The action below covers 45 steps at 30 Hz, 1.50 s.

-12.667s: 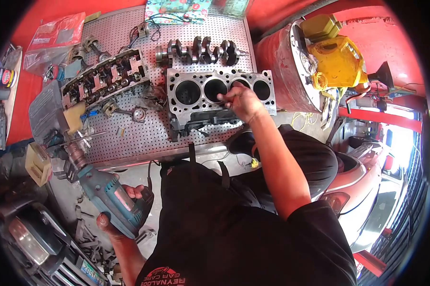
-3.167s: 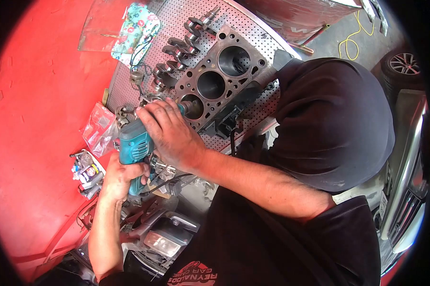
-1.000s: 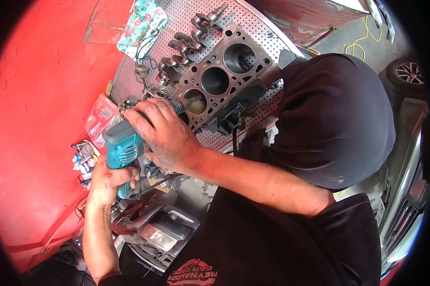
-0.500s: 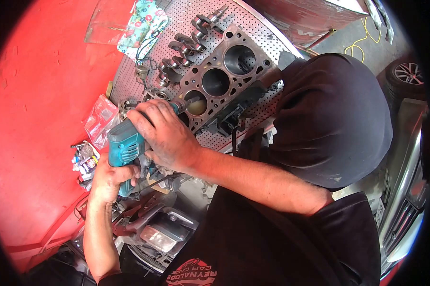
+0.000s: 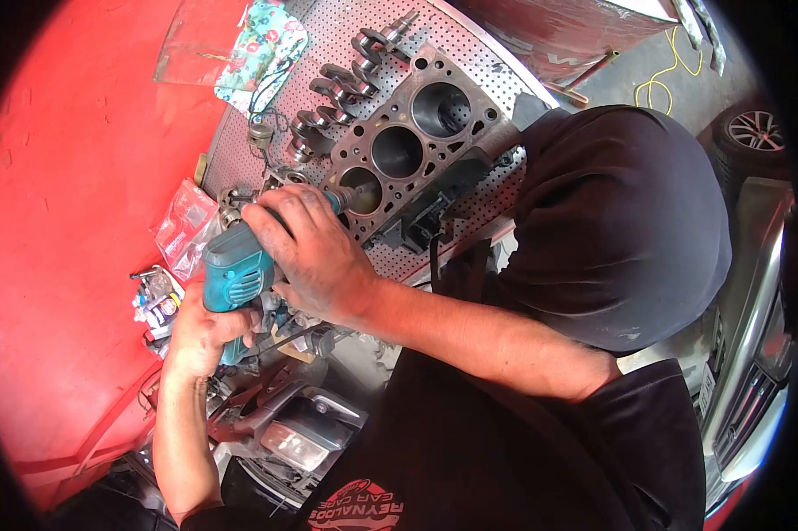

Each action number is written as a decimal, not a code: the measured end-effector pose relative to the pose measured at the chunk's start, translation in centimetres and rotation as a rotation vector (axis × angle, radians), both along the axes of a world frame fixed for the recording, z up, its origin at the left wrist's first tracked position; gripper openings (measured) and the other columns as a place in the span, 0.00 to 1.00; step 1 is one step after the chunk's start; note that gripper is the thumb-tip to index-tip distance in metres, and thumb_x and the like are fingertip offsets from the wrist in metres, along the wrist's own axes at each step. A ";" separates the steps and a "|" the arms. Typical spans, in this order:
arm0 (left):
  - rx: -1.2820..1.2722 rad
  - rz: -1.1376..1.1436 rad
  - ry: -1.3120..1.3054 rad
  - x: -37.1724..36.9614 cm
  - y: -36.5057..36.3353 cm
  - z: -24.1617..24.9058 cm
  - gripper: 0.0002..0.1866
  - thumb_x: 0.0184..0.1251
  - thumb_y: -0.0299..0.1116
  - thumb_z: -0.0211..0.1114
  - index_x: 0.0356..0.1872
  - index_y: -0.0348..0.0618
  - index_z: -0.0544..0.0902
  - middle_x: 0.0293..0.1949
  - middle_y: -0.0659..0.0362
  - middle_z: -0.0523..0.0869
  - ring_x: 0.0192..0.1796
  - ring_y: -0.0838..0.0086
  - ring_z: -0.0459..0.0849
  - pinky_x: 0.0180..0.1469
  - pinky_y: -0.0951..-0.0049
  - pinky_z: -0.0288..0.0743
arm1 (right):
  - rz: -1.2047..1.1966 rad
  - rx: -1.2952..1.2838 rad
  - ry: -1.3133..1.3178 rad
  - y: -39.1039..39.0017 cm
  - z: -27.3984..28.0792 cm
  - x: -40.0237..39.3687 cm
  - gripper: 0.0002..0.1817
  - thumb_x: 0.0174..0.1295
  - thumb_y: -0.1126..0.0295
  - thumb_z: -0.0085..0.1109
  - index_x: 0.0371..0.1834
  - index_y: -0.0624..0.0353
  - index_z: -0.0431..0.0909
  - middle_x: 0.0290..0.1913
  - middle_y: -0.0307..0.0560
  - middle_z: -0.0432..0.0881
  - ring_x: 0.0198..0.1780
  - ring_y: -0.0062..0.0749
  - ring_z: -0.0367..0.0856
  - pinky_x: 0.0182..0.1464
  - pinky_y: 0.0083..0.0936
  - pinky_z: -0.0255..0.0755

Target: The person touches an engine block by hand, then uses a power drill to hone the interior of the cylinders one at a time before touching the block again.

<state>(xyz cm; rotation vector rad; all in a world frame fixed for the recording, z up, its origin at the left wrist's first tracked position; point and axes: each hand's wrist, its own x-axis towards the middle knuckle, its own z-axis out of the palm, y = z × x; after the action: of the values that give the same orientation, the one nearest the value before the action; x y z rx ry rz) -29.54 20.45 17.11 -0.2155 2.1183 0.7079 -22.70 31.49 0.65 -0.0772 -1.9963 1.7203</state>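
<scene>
A teal and black power drill point(image 5: 240, 274) is in both my hands, its chuck point(image 5: 338, 198) at the near cylinder bore of an engine block point(image 5: 377, 205). My left hand point(image 5: 206, 329) is wrapped round the drill's handle. Over the front of its body, behind the chuck, my right hand point(image 5: 315, 252) is closed. Something on the end of the chuck reaches into the bore, but its shape is blurred. Two more bores point(image 5: 397, 152) show in the block's top face.
A crankshaft point(image 5: 335, 88) lies beside the block on a perforated metal surface point(image 5: 240, 146). Near it are a piston with its rod point(image 5: 260, 135), a floral cloth point(image 5: 262, 53) and a plastic bag point(image 5: 185, 221). A red panel point(image 5: 72, 221) fills the left. Rounded dark cloth point(image 5: 620, 230) bulks at the right.
The drill and both hands have shifted slightly right, and the chuck is closer to the bore. Less of the shaft shows. My grip is the same.
</scene>
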 end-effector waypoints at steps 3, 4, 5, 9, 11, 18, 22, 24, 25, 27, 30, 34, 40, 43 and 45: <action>-0.003 -0.010 -0.003 0.0 -0.8 -0.3 0.19 0.46 0.26 0.67 0.43 0.32 0.83 0.26 0.55 0.84 0.24 0.72 0.80 0.28 0.70 0.76 | 0.027 -0.014 0.004 -0.1 -0.1 -0.1 0.53 0.30 0.78 0.83 0.69 0.62 0.69 0.63 0.57 0.72 0.68 0.59 0.71 0.74 0.50 0.66; 0.005 0.000 -0.007 -0.1 -0.8 -0.2 0.18 0.46 0.25 0.66 0.42 0.31 0.83 0.26 0.55 0.84 0.25 0.71 0.81 0.29 0.71 0.76 | 0.032 -0.014 0.008 -0.1 -0.2 -0.2 0.53 0.30 0.78 0.83 0.69 0.62 0.69 0.63 0.57 0.72 0.68 0.59 0.71 0.74 0.50 0.66; 0.013 0.011 -0.011 -0.2 -0.7 -0.2 0.16 0.47 0.24 0.65 0.41 0.31 0.84 0.27 0.55 0.85 0.26 0.71 0.82 0.30 0.71 0.76 | 0.037 -0.013 0.012 -0.1 -0.2 -0.4 0.53 0.30 0.78 0.83 0.69 0.63 0.69 0.63 0.57 0.72 0.68 0.58 0.71 0.74 0.50 0.66; 0.011 0.034 0.030 -0.2 0.2 -0.2 0.15 0.47 0.24 0.65 0.39 0.31 0.85 0.27 0.56 0.86 0.26 0.72 0.82 0.30 0.71 0.76 | 0.009 -0.009 0.040 -0.1 -0.4 -1.1 0.52 0.31 0.78 0.83 0.69 0.63 0.69 0.63 0.57 0.72 0.67 0.58 0.72 0.73 0.51 0.66; -0.001 0.031 0.049 -0.4 0.6 0.0 0.15 0.47 0.24 0.66 0.39 0.31 0.86 0.27 0.56 0.86 0.26 0.72 0.82 0.30 0.71 0.76 | -0.023 -0.002 0.047 0.1 -0.2 -1.3 0.51 0.31 0.79 0.82 0.68 0.62 0.69 0.62 0.57 0.73 0.67 0.58 0.72 0.73 0.51 0.66; 0.019 -0.024 -0.016 -0.7 0.4 0.1 0.16 0.47 0.24 0.67 0.40 0.31 0.86 0.27 0.57 0.86 0.26 0.73 0.82 0.30 0.72 0.76 | -0.030 0.004 0.004 0.5 0.2 -0.3 0.50 0.32 0.79 0.81 0.67 0.62 0.69 0.62 0.56 0.73 0.67 0.57 0.73 0.73 0.51 0.66; -0.032 -0.041 0.005 -0.2 -0.3 0.0 0.17 0.47 0.26 0.68 0.41 0.32 0.84 0.26 0.56 0.84 0.23 0.73 0.80 0.28 0.72 0.75 | -0.023 0.001 -0.008 -0.4 0.1 -0.1 0.50 0.31 0.79 0.82 0.67 0.61 0.69 0.62 0.56 0.73 0.67 0.58 0.72 0.73 0.50 0.66; -0.038 -0.031 0.025 -0.1 -0.3 0.1 0.16 0.47 0.26 0.67 0.41 0.32 0.84 0.25 0.56 0.84 0.23 0.73 0.80 0.28 0.72 0.75 | -0.014 0.001 -0.002 -0.6 0.0 -0.5 0.51 0.31 0.79 0.82 0.67 0.61 0.69 0.62 0.56 0.73 0.67 0.58 0.72 0.73 0.50 0.65; -0.033 -0.014 0.028 -0.1 -0.2 0.2 0.16 0.47 0.25 0.67 0.40 0.32 0.85 0.26 0.56 0.85 0.25 0.73 0.81 0.29 0.72 0.76 | -0.013 0.004 0.007 -0.6 0.0 -0.7 0.51 0.31 0.79 0.82 0.67 0.61 0.69 0.62 0.56 0.73 0.67 0.58 0.72 0.73 0.51 0.65; -0.015 -0.003 0.037 -0.2 -0.1 0.3 0.15 0.48 0.24 0.67 0.39 0.32 0.86 0.27 0.57 0.86 0.26 0.73 0.82 0.30 0.72 0.76 | -0.014 0.013 0.025 -0.5 0.1 -1.1 0.51 0.32 0.78 0.81 0.68 0.61 0.69 0.62 0.56 0.73 0.67 0.58 0.72 0.73 0.51 0.65; 0.001 -0.022 0.039 -0.3 -0.1 0.3 0.14 0.48 0.24 0.67 0.39 0.32 0.86 0.26 0.57 0.85 0.25 0.74 0.81 0.30 0.72 0.75 | -0.053 0.041 0.029 0.1 0.4 -0.8 0.50 0.32 0.78 0.81 0.67 0.62 0.70 0.62 0.56 0.73 0.66 0.57 0.73 0.73 0.51 0.65; -0.011 -0.032 0.014 0.0 0.3 0.6 0.14 0.47 0.24 0.67 0.38 0.33 0.85 0.26 0.58 0.85 0.25 0.74 0.81 0.30 0.72 0.75 | -0.030 0.051 0.006 0.5 0.8 0.1 0.49 0.32 0.77 0.80 0.67 0.62 0.70 0.61 0.56 0.74 0.66 0.58 0.73 0.74 0.52 0.65; -0.056 -0.041 0.053 0.2 -1.1 0.0 0.14 0.46 0.24 0.66 0.38 0.32 0.85 0.26 0.58 0.85 0.25 0.74 0.81 0.30 0.72 0.75 | -0.031 0.048 0.026 -1.1 -0.2 -0.4 0.42 0.41 0.76 0.74 0.67 0.65 0.71 0.61 0.58 0.75 0.65 0.58 0.74 0.75 0.53 0.65; -0.031 -0.046 0.085 0.3 -0.9 -0.1 0.14 0.45 0.25 0.65 0.37 0.32 0.85 0.26 0.58 0.85 0.25 0.74 0.81 0.31 0.72 0.76 | -0.103 0.068 0.035 -1.1 0.1 -0.7 0.36 0.48 0.77 0.67 0.66 0.64 0.71 0.60 0.59 0.75 0.65 0.58 0.74 0.74 0.54 0.65; -0.010 -0.053 0.089 0.3 -0.6 0.2 0.14 0.45 0.25 0.64 0.36 0.31 0.85 0.26 0.58 0.85 0.25 0.73 0.81 0.31 0.72 0.76 | -0.115 0.068 0.036 -0.6 0.7 -0.5 0.34 0.50 0.78 0.64 0.66 0.64 0.71 0.59 0.59 0.75 0.64 0.58 0.74 0.74 0.54 0.65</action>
<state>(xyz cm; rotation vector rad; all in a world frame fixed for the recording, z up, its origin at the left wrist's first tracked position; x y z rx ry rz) -29.20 19.81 17.28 -0.1347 2.2045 0.6866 -23.17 30.93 1.37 -0.1343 -1.9817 1.5704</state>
